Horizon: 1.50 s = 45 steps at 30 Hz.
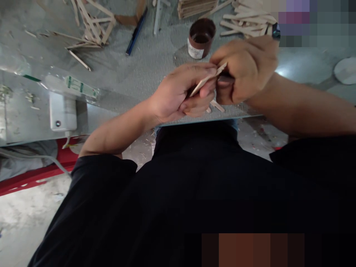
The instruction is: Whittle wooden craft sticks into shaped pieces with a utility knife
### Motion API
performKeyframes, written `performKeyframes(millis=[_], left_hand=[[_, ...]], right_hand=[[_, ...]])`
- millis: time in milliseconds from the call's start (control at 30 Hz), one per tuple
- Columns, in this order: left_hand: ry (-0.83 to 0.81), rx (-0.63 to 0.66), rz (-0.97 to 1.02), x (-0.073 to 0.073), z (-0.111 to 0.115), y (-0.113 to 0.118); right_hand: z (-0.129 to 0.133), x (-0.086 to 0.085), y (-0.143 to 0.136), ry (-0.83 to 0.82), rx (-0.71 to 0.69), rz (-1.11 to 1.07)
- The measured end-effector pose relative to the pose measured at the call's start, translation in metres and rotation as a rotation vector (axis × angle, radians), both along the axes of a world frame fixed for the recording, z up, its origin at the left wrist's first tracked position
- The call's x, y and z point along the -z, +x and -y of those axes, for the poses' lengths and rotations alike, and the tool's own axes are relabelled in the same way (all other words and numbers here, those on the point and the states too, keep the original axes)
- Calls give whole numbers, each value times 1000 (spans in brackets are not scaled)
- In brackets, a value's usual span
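A thin wooden stick [205, 80] slants up to the right, its far end jagged, pinched in my left hand [185, 91] above the table's near edge. Against its far end is my right hand [244, 72], fingers curled closed; whatever it grips is hidden, apart from a small dark shape near the thumb. Under the hands, short wooden sticks [217, 105] lie on the table. Just beyond them stands a brown cup [202, 35] with a white label.
Stick piles lie at the back right [247, 18] and back left [94, 27], near a blue pen [136, 31]. A stick bundle [194, 7] is at the back. At left are a clear plastic bottle [80, 87] and a white device [63, 111] with a cable.
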<state>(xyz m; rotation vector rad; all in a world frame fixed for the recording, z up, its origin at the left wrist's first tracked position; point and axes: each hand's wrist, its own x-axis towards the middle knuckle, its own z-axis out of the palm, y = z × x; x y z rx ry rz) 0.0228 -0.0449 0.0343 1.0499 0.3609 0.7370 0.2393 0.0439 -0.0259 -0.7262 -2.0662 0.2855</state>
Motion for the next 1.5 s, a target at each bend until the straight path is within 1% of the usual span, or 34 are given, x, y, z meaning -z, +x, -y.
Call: performKeyframes(millis=[67,100,133,200,267,300,367,400,467,533,633,733,833,900,967,1000,1033,1067,1133,1200,1300,1367,1433,1500], left_hand=[[39,-77,18,3,0,2],[69,-121,40,2,0,2],[103,-153,64,0,2,0],[189,-185,55,-8,6,-6],[289,-206,-37,-15,10,-13],[331,-218,-92,-17,12,-14],[400,-287,-123,-13,13,-12],[424,-335,-104,-8,13,-8],[464,-477,-9,5,11,1],[485,-535,-16,17,8,9],[488,-511,-68,27,3,13],[490,-493,-20,28,0,12],[501,-520,70,23,2,10],[484,-480,56,16,5,6],[463,-370,4,7,9,0],[458,-402,63,3,11,-3],[445,-352,13,-2,12,-7],[432,-332,-19,-5,14,-10],[401,-306,-74,-12,16,-15],[343,-309,-89,-18,16,-17],[241,-293,-127,-27,15,-12],[223,-317,-110,-31,13,-5],[233,-337,-110,-33,11,3],[247,-359,-120,-29,10,10]], right_hand=[[7,-9,-3,211,21,214],[10,-13,-5,324,40,282],[14,-17,-8,426,61,294],[19,-24,-13,610,80,202],[24,-29,-16,697,82,124],[25,-31,-18,707,80,118],[27,-35,-19,699,63,132],[28,-38,-19,692,44,142],[31,-42,-20,681,13,141],[33,-46,-22,688,-8,140],[36,-50,-25,717,-25,121],[37,-50,-26,701,-26,110],[39,-49,-27,677,20,135],[40,-50,-28,668,36,132],[41,-51,-28,662,12,112],[42,-51,-29,655,-10,112],[43,-52,-29,654,-31,106],[43,-53,-28,653,-43,105],[44,-53,-27,648,-41,119],[44,-52,-24,632,-22,145],[43,-50,-21,583,4,214],[43,-48,-20,526,31,275],[43,-47,-19,462,59,340],[45,-46,-20,430,68,365]])
